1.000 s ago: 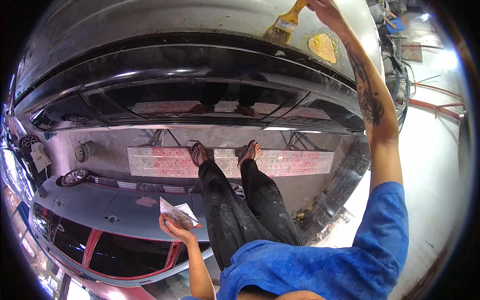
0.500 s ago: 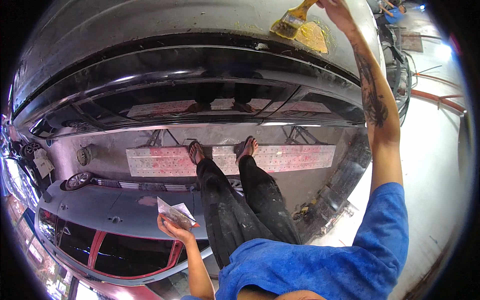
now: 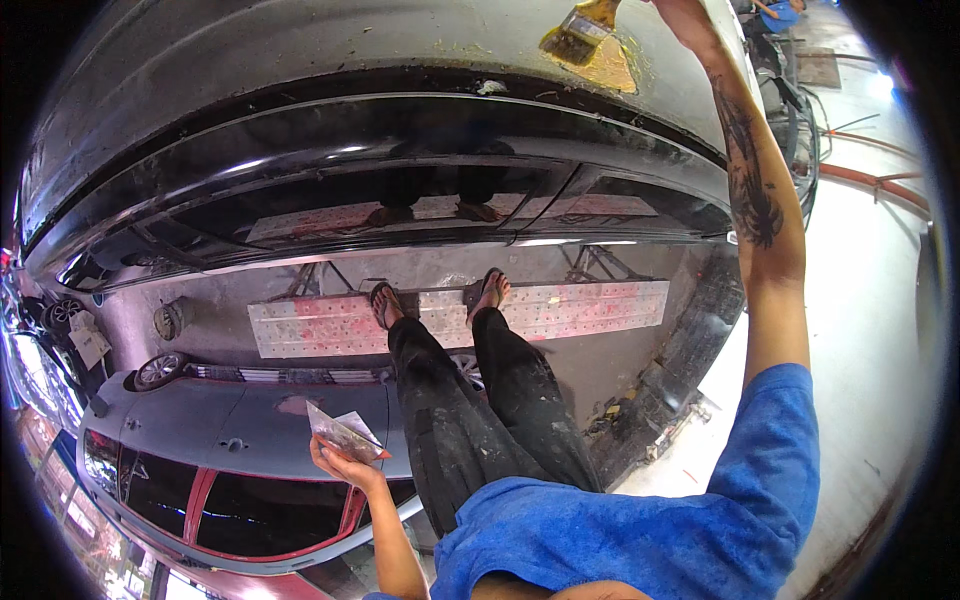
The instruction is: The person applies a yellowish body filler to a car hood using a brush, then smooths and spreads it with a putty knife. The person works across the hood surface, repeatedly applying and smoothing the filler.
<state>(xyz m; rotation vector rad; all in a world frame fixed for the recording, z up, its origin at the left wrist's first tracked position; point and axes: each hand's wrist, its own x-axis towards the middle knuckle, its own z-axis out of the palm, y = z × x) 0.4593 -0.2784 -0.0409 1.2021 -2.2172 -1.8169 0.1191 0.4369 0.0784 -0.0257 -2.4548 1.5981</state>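
At the top edge, my right hand (image 3: 685, 22) is closed on the handle of a wide paintbrush (image 3: 575, 38), its fingertips cut off by the picture's rim. The brush's handle is smeared yellow and its bristles look dark and wet. They lie against a yellowish patch (image 3: 612, 72) on the grey car roof (image 3: 330, 40), with yellow-green flecks around it. Lower down, my left hand (image 3: 345, 468) grips thin, flat, silvery-grey sheets (image 3: 345, 432) with an orange-red corner. What they are made of is unclear.
I stand on a perforated metal plank (image 3: 560, 310) with folding legs, beside the black car side (image 3: 400, 180). Behind me is a grey car (image 3: 270, 420) with red window frames. A bucket-like container (image 3: 172, 318) stands on the floor at left. Another person (image 3: 778, 14) is at far right.
My right hand and the paintbrush have shifted slightly right relative to the yellowish patch, covering more of it. The whole view has tilted a little. My left hand still holds the sheets.
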